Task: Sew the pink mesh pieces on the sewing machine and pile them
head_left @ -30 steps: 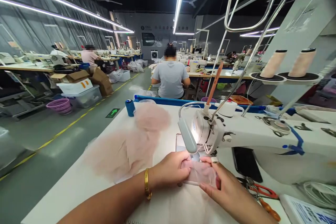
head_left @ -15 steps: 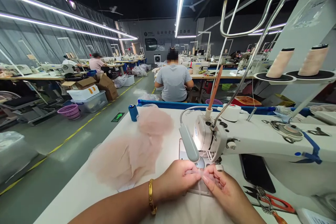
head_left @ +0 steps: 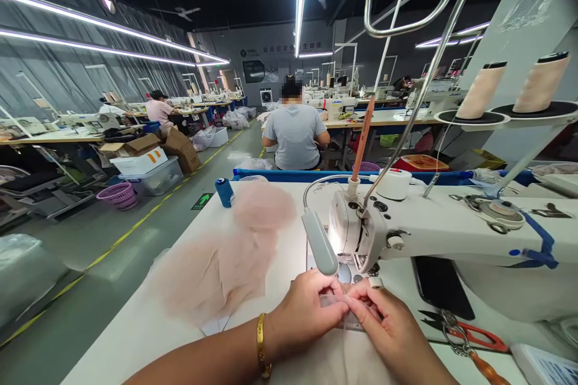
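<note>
Pinched between my two hands is a sheer pale fabric (head_left: 341, 352), which hangs down over the table's front. My left hand (head_left: 311, 307), with a gold bracelet at the wrist, is closed on it with thumb and fingers. My right hand (head_left: 379, 316) grips the same cloth, its fingertips meeting the left ones. Both are just in front of the needle area of a white sewing machine (head_left: 433, 216), below a grey lamp (head_left: 320, 242). More sheer pinkish fabric pieces (head_left: 226, 271) lie on the table to the left.
A blue thread spool (head_left: 224, 192) stands at the table's far left edge. Right of my hands lie a black phone (head_left: 442, 287) and red-handled snips (head_left: 483, 337) with a key ring. Thread cones (head_left: 481, 90) stand at the right. A co-worker (head_left: 295, 135) sits ahead, facing away.
My hands remain closed on the fabric at nearly the same spot; the left thumb and fingers have shifted slightly. The whole view has tilted and moved a little.
</note>
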Available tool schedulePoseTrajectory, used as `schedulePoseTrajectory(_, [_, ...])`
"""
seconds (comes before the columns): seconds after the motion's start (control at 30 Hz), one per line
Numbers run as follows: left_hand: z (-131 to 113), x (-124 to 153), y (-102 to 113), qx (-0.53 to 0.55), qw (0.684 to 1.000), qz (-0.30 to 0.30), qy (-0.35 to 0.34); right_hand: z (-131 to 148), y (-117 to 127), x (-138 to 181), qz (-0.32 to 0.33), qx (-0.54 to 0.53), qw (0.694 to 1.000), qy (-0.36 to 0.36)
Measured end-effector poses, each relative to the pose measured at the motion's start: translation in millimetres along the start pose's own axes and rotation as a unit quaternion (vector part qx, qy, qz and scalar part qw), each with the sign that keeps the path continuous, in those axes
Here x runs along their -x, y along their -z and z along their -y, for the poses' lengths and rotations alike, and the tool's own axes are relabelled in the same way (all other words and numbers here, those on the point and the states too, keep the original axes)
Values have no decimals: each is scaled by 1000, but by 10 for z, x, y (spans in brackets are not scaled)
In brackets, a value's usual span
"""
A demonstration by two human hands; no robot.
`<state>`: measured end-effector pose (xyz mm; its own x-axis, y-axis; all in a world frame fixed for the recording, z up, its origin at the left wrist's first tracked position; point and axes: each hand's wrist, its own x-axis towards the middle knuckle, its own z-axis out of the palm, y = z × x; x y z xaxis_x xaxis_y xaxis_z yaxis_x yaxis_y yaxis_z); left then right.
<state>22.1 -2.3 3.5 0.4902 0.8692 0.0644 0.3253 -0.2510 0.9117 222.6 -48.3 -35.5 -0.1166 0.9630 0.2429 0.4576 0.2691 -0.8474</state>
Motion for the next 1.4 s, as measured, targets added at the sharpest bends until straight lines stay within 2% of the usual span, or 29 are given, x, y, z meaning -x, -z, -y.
schedulePoseTrajectory(0.1, [-14, 15, -20, 30, 998, 7, 55, -14, -7, 3, -16, 7, 1000, 5])
schedulePoseTrajectory(0.27, [-45, 23, -15, 50, 995, 5, 83, -46, -13, 1, -19, 29, 999, 16])
schedulePoseTrajectory(0.4, [-44, 12, -8, 74, 994, 13, 84, -58, -7, 6, -19, 43, 999, 23])
schedulePoseTrajectory(0.57, [7, 4, -21, 29, 997, 13, 74, -47, 7, 17, -13, 60, 997, 40])
schedulePoseTrajectory(0.77, [30, 11, -59, 36, 999, -12, 13, -1, 5, 13, -33, 68, 995, 72])
schedulePoseTrajectory(0.97, [25, 16, -66, 38, 997, -11, 67, 12, 16, -7, -44, 70, 992, 93])
schedulePoseTrajectory(1.1, [31, -5, -55, 72, 994, 5, 76, -22, 39, -4, -29, 84, 991, 96])
schedulePoseTrajectory(1.23, [15, -6, -44, 58, 995, 13, 84, -58, 42, 10, -15, 91, 992, 89])
schedulePoseTrajectory(1.4, [6, 5, -33, 62, 994, 13, 87, -54, 7, 27, -31, 83, 993, 78])
